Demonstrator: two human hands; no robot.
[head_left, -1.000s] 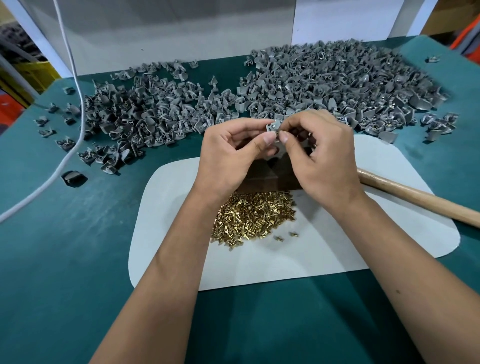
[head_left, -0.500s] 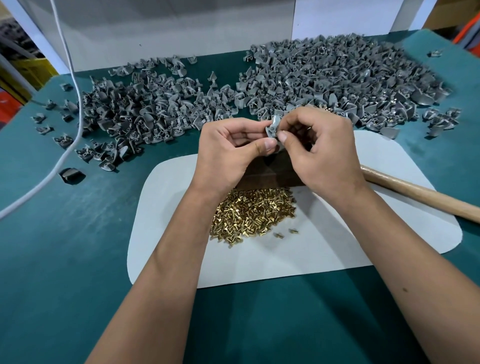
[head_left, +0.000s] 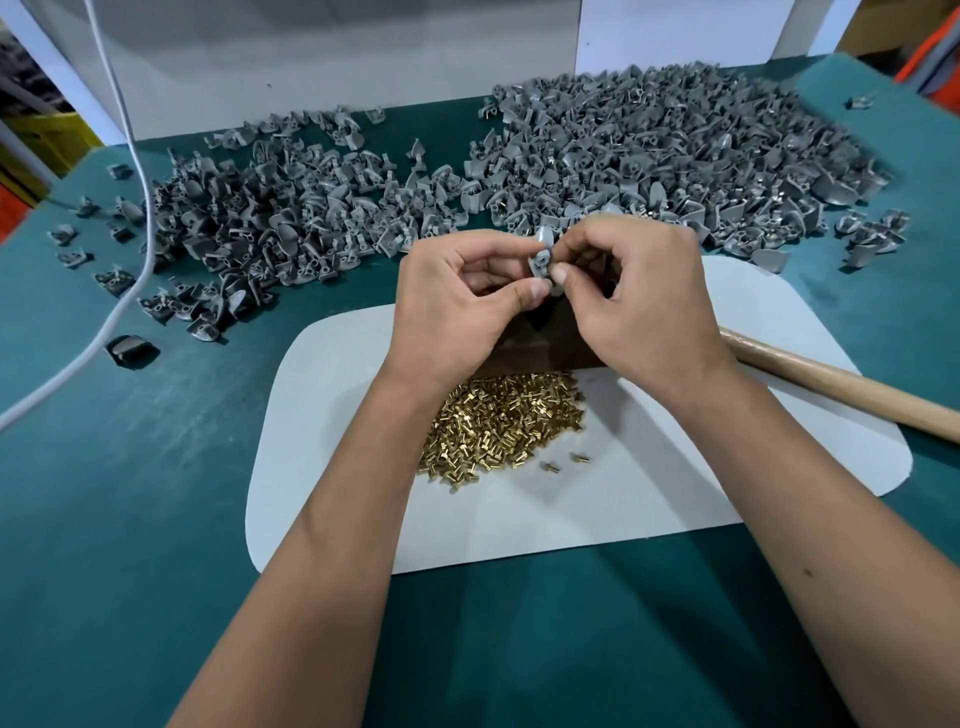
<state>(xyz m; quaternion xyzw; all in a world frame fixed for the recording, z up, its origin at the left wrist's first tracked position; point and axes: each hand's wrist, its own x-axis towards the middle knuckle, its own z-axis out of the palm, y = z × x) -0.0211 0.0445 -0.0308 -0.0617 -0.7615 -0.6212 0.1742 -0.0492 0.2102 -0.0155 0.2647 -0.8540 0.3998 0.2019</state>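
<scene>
A: Green bench (head_left: 130, 519), white mat (head_left: 675, 467), brass pins (head_left: 501, 423) heaped on it below the wrists. Hands?

B: Left hand (head_left: 457, 312) pinches grey part (head_left: 540, 257), thumb and curled fingers on it. Right hand (head_left: 639, 306) curled too, fingertips touching the same part, held above the mat.

A: Rest?

B: Grey piles (head_left: 649, 156) behind, wooden handle (head_left: 841, 387) at right, white cable (head_left: 124, 140) at left.

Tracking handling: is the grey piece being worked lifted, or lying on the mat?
Lifted: the left hand and right hand pinch the grey piece above the white mat.
</scene>
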